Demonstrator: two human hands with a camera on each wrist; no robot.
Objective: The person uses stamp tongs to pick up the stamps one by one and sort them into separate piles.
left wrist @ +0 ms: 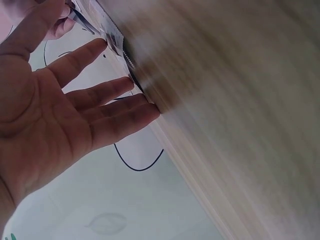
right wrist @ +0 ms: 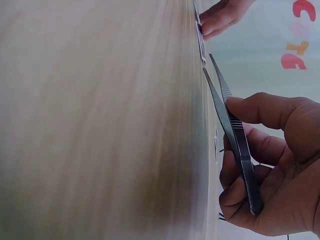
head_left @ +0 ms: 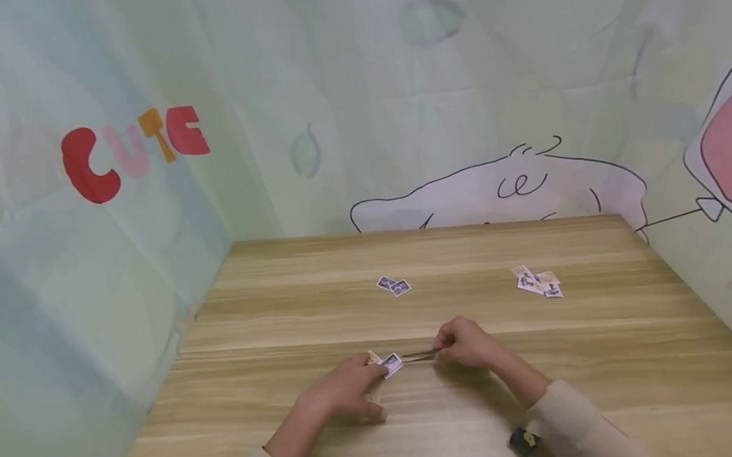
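Observation:
My right hand grips a pair of metal tweezers between thumb and fingers. The tweezers' tips stand apart, close to the right edge of a small stamp with a dark picture. My left hand lies palm down with its fingers spread, a fingertip touching that stamp. In the left wrist view its fingers are fairly straight and reach to the tabletop. More stamps lie partly hidden under the left hand.
Two overlapping dark stamps lie farther back on the wooden table. A cluster of several stamps sits at the back right. Near the right sleeve is a small black object with a yellow-green mark. Printed cloth walls border the table.

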